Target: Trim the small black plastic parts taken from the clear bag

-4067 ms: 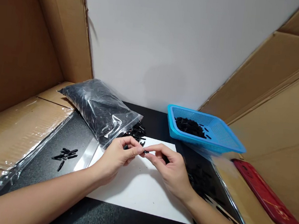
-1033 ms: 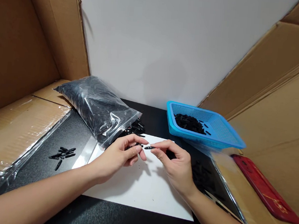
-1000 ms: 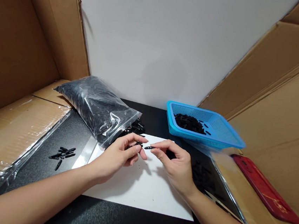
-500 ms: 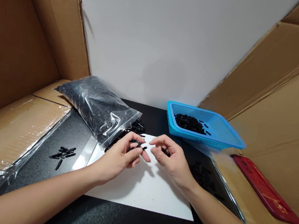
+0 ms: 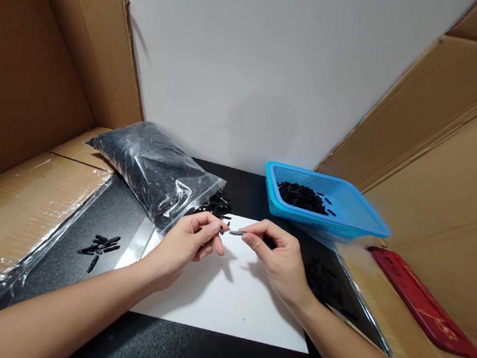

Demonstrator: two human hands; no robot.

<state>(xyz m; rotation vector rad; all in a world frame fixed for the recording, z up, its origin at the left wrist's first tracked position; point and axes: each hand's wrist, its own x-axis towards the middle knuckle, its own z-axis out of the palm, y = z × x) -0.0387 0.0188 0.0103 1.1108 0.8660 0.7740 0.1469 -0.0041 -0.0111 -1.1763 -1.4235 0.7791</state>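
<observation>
My left hand [image 5: 188,241] and my right hand [image 5: 278,257] meet fingertip to fingertip above a white sheet [image 5: 227,296]. Between them a small black elongated piece [image 5: 236,233] lies level, its right end pinched by my right thumb and forefinger. My left fingers are curled, with more small black pieces [image 5: 204,237] showing inside them. Just beyond my left hand, a clear plastic bag [image 5: 157,171] full of black pieces lies on its side, with several spilling from its mouth [image 5: 219,205].
A blue mesh basket [image 5: 353,210] with black pieces stands at the back right. A small heap of black pieces [image 5: 101,244] lies on the dark mat at left. A red flat object [image 5: 424,309] lies far right. Cardboard walls enclose both sides.
Half a second ago my fingertips were apart with pieces bunched in my left hand. Now my right fingers hold a single piece out level, and my hands have closed in on each other.
</observation>
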